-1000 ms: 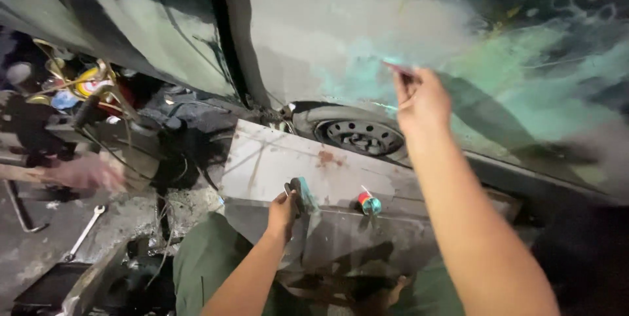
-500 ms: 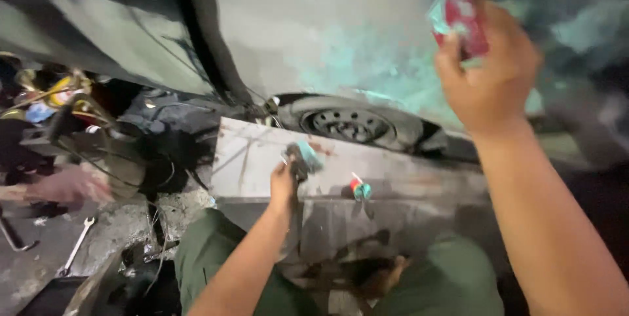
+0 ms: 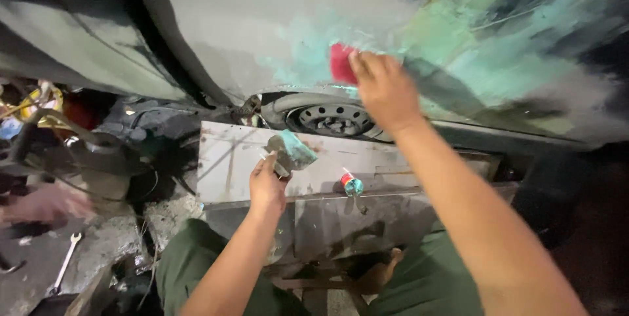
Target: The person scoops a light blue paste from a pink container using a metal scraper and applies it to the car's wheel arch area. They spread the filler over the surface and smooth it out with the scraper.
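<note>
a red pad is pressed flat to the car panel by the right hand, fingers clenched over it so the teal filler can be rubbed; a loaded scraper is gripped by the left hand above the board, kept level, tube lying beside.

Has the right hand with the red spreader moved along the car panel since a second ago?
Yes. The right hand now presses the red spreader on the panel just above the wheel, lower and further left than before.
</note>
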